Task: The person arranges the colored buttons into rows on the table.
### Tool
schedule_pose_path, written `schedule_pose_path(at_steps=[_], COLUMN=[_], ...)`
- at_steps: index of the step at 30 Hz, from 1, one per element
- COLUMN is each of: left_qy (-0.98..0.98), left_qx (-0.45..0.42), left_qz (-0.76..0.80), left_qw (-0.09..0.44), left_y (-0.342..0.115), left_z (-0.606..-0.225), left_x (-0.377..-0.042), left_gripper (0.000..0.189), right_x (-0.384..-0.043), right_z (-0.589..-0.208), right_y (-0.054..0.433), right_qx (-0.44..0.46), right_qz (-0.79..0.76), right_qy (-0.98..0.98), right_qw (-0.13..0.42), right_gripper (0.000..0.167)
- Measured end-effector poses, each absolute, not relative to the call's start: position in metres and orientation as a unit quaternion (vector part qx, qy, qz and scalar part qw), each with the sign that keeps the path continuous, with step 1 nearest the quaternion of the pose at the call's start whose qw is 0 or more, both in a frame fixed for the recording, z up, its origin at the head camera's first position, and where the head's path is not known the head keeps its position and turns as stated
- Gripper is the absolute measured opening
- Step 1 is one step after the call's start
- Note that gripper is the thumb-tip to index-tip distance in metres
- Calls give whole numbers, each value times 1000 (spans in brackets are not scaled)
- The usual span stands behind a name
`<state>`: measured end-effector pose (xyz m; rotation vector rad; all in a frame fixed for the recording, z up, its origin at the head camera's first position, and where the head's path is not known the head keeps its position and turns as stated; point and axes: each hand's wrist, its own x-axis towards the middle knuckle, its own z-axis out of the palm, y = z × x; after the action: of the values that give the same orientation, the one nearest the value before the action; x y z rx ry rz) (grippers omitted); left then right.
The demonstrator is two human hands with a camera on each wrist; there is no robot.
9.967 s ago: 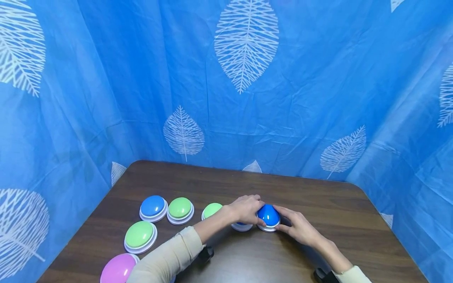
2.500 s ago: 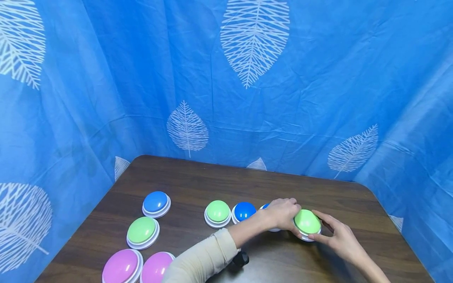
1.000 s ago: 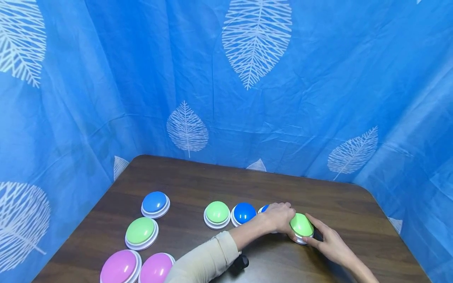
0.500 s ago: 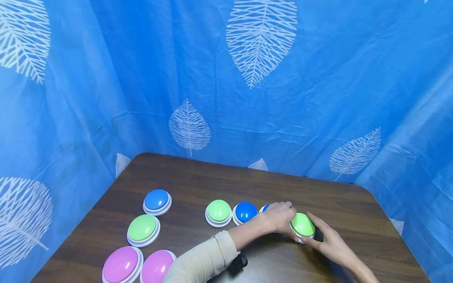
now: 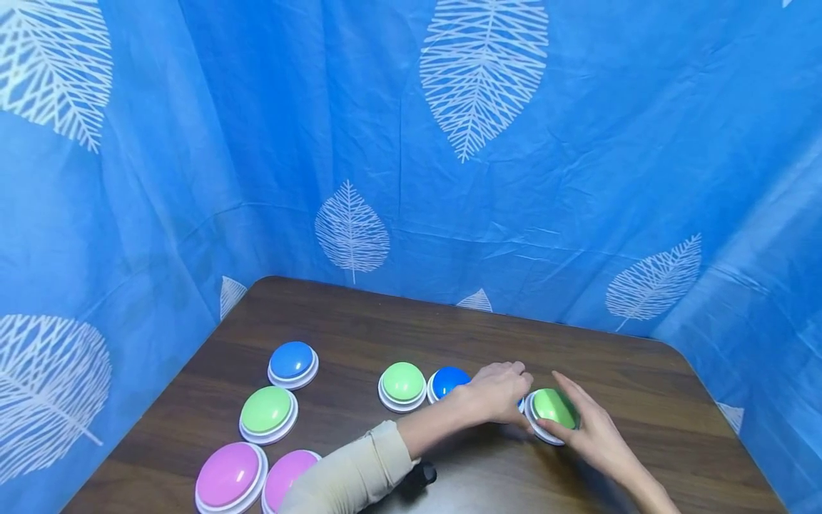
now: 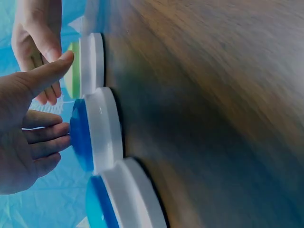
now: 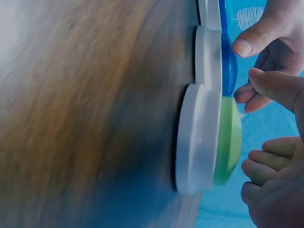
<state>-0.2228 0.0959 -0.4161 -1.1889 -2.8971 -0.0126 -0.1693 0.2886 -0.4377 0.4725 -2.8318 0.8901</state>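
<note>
In the head view, a green dome button [image 5: 554,408] with a white base stands at the right end of a row. My right hand [image 5: 594,432] is spread around its right side, fingers loosely bent. My left hand [image 5: 497,392] is above the row just left of it, largely hiding a blue dome button [image 6: 83,135]. Both wrist views show the thumbs and fingers apart, gripping nothing; whether the left fingertips graze the blue dome, I cannot tell. Further left in the row are another blue button [image 5: 449,382] and a green button [image 5: 403,382].
On the brown table's [image 5: 359,321] left side are a blue button [image 5: 292,359], a green button [image 5: 266,409] and two large pink buttons, one pink button [image 5: 226,475] beside the other, partly covered by the left sleeve [image 5: 353,467]. A blue leaf-print curtain [image 5: 398,214] surrounds the table.
A green button left the left-hand group and now ends the row, beside the moved blue buttons. Both hands held it until half a second ago; now their fingers have loosened off it.
</note>
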Motion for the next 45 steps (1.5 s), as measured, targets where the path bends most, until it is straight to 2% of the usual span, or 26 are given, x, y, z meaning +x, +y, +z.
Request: schedule_pose_path(at_steps=[11,19,23,29,35,38,45], left_qy=[-930,-943,-950,-955,-962,-968,-985], left_qx=[-364,-331,-308,-278,-240,-209,-114], left_qz=[-31,-19,-25,-24,-50,-79,-115], left_qw=[42,34,40,95,116,111,57], left_y=[43,-3,-32,-77,-118,-136,-174], left_z=[-404,-392,-388,-386,-391,-396,-407], left_x=[-200,-176,-158,-132,-104,-88,-60], left_gripper=[75,72,73,68,72,78,87], right_x=[-166,-168,-167,-163,-158,-154,-146], right_z=[-429,-428,-426,-425,-427,-430,-437], right_y=[254,216,195,159,123,107,75], right_qx=[208,283,311,347,404,434,493], right_qz=[339,324,336,349,343,331,289], right_qy=[-913,-896,-885,-870,-848,-837,-820], right_qw=[96,110,82,22,-27,-36,-27], right_gripper=[77,75,75,73,73,73,74])
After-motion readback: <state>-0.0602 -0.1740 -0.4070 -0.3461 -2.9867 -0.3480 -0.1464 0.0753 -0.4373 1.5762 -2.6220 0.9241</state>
